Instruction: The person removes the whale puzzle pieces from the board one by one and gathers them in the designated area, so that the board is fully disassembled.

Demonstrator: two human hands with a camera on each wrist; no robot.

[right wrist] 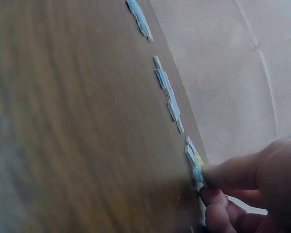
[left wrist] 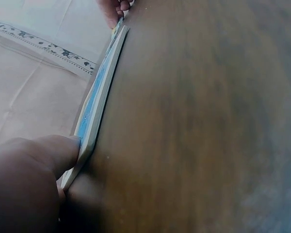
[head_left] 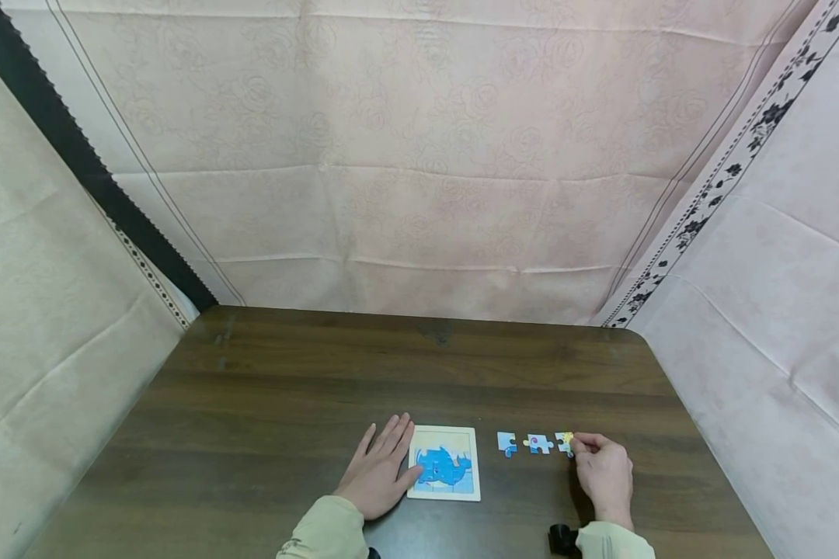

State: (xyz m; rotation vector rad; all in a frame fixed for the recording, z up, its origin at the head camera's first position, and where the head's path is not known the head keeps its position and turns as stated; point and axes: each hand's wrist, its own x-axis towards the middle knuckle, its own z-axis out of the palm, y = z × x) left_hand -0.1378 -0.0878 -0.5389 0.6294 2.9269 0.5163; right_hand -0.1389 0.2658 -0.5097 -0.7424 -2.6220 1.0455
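While two pieces [head_left: 537,444] on the table [head_left: 252,442] are flanked at left by the whale puzzle [head_left: 444,467], touched by the straight-fingered left hand [head_left: 380,470], the rightmost piece [head_left: 563,439] is pinched at right by the right hand [head_left: 604,470].

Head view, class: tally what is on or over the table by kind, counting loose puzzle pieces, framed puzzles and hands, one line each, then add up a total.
Loose puzzle pieces: 3 (leftmost piece, middle piece, rightmost piece)
Framed puzzles: 1 (whale puzzle)
Hands: 2 (left hand, right hand)
Total: 6
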